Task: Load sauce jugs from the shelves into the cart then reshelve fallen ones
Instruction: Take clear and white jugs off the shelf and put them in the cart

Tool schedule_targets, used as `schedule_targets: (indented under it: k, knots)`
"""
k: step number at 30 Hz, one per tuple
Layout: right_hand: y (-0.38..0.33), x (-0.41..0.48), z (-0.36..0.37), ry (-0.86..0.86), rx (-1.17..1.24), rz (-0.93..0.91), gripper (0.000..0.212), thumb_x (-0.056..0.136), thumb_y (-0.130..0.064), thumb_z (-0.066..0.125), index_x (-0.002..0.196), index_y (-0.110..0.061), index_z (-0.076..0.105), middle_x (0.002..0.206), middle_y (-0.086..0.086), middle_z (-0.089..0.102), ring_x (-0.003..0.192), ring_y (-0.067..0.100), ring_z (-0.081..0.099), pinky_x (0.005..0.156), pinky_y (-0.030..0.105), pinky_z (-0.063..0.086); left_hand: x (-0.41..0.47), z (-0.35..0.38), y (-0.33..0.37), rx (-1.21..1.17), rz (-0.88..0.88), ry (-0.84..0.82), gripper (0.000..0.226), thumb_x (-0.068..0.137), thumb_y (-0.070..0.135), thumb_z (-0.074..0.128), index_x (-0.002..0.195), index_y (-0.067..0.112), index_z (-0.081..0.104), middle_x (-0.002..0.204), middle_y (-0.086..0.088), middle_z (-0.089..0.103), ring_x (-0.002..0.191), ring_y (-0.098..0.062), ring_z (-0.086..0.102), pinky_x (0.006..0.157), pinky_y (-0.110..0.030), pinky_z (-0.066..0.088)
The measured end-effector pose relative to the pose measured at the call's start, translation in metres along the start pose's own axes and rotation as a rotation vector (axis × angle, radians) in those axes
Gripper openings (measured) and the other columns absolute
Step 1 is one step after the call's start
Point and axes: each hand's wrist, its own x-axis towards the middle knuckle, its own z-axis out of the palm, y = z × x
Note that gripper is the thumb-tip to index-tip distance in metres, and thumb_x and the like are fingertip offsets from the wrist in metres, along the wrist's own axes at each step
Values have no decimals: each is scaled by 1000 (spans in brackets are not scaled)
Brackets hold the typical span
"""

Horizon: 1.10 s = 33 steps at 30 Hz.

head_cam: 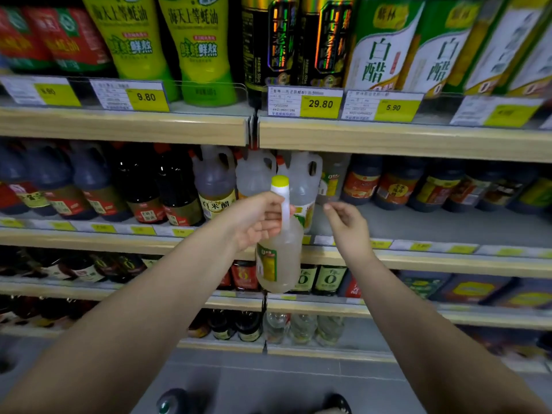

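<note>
Shelves (388,138) behind, left hand (257,219) grips jug (279,264) (by neck)

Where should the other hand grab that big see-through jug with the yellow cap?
Probably best to cup the wide body of the pale plastic jug low down, coming from the right. The left hand grips its thin neck, and the right hand is open on that side.

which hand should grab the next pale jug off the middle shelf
Right. The right hand is empty and hovers close to the pale jugs on that shelf, while the left hand grips a yellow-capped jug near its top.
</note>
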Motion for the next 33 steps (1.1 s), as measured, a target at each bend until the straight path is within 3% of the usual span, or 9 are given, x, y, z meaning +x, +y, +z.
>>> schedule_targets:
  k: [4, 8, 15, 17, 20, 23, 27, 30, 33]
  knots:
    - [0, -49, -9, 8, -131, -41, 16, 88, -30, 65, 96, -19, 59, 88, -10, 60, 82, 5, 57, 75, 22, 44, -12, 17, 13, -82, -29, -87, 21, 95, 20, 48, 86, 6, 61, 90, -9, 64, 90, -21, 63, 87, -32, 48]
    - [7, -80, -3, 45, -388, -81, 56, 76, -46, 73, 116, -14, 52, 110, 0, 52, 103, 17, 52, 84, 34, 47, -24, 37, 24, -107, -39, -188, 28, 96, 22, 46, 98, -1, 60, 108, -17, 59, 121, -30, 53, 98, -37, 42]
    - [4, -85, 16, 402, -603, -121, 97, 50, -58, 83, 118, -1, 43, 114, 12, 47, 111, 32, 44, 85, 44, 44, -44, 66, 29, -185, -48, -328, 49, 95, 17, 43, 135, -12, 40, 138, -22, 44, 136, -31, 38, 112, -38, 31]
    - [3, -82, 14, 429, -600, -90, 96, 50, -57, 84, 118, -4, 41, 116, 10, 47, 112, 30, 43, 85, 43, 44, -45, 69, 27, -171, -63, -372, 49, 93, 17, 44, 134, -10, 42, 140, -21, 43, 135, -31, 38, 113, -36, 32]
    - [5, -76, 3, 409, -558, -125, 88, 50, -50, 85, 115, -6, 44, 110, 8, 49, 109, 28, 46, 84, 41, 44, -45, 67, 25, -119, -56, -418, 26, 93, 15, 45, 107, -3, 57, 126, -17, 53, 130, -27, 46, 110, -35, 37]
    - [9, -64, -12, 385, -521, -179, 81, 51, -46, 85, 111, -7, 47, 104, 7, 52, 104, 28, 50, 82, 38, 44, -40, 54, 27, 12, -16, -464, 25, 93, 21, 46, 102, 5, 64, 114, -7, 64, 112, -22, 60, 100, -35, 45]
    - [5, -47, -30, 322, -498, -193, 81, 53, -39, 85, 119, -11, 46, 114, 5, 50, 111, 25, 49, 85, 39, 46, -15, 30, 16, 259, 48, -325, 24, 92, 23, 46, 92, 19, 70, 95, 4, 68, 93, -11, 64, 90, -31, 45]
    - [-2, -31, -40, 271, -467, -205, 85, 55, -36, 86, 125, -15, 42, 121, 2, 46, 115, 23, 49, 87, 44, 49, 19, 17, -10, 526, 95, -96, 15, 89, 25, 53, 96, 18, 65, 98, 0, 61, 88, -15, 57, 82, -29, 40]
    - [-7, -11, -41, 212, -416, -224, 82, 57, -32, 86, 126, -19, 43, 121, -1, 46, 112, 18, 50, 83, 38, 50, 43, 13, -34, 844, 182, -19, 18, 94, 19, 46, 107, 13, 57, 105, -7, 49, 96, -18, 47, 81, -26, 36]
